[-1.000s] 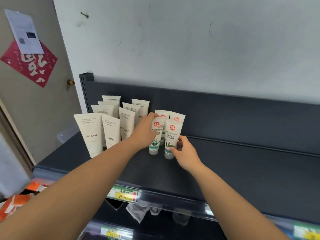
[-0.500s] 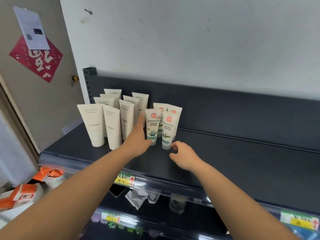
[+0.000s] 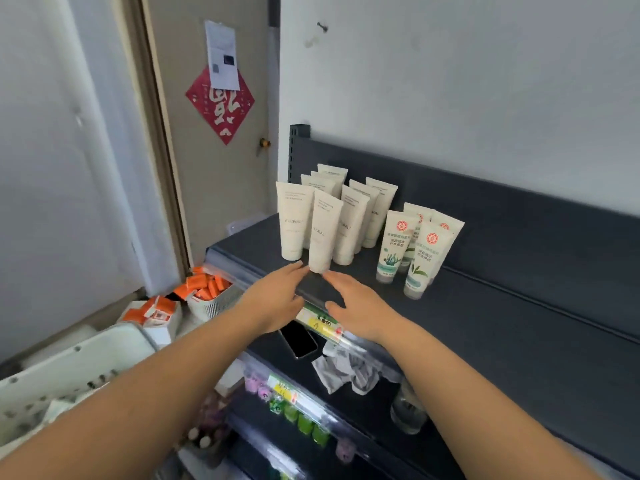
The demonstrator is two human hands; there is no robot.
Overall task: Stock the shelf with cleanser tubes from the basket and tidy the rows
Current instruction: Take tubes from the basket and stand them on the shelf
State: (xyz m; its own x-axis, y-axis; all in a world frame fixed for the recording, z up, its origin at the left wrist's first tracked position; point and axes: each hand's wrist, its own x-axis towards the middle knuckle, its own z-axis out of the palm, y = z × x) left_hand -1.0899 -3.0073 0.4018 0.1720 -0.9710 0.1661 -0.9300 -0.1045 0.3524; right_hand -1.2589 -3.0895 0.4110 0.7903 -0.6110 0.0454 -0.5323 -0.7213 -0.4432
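Several plain cream cleanser tubes (image 3: pixel 294 220) stand cap-down in rows at the left end of the dark shelf (image 3: pixel 485 323). To their right stand several white tubes with red seals and green leaf prints (image 3: pixel 424 261). My left hand (image 3: pixel 277 299) and my right hand (image 3: pixel 360 306) hover with fingers spread on either side of the front cream tube (image 3: pixel 322 233), fingertips near its base, holding nothing. A white basket (image 3: pixel 211 306) with orange packs sits lower left.
A black phone (image 3: pixel 299 341) and a crumpled cloth (image 3: pixel 346 372) lie on the shelf below, beside a glass jar (image 3: pixel 408 410). Lower shelves hold small coloured bottles. A large white crate (image 3: pixel 69 375) is at left. The shelf's right part is bare.
Both hands let go of the leaf-print tubes and moved left to the front cream tube. The view swung left and down, showing the basket and crate.
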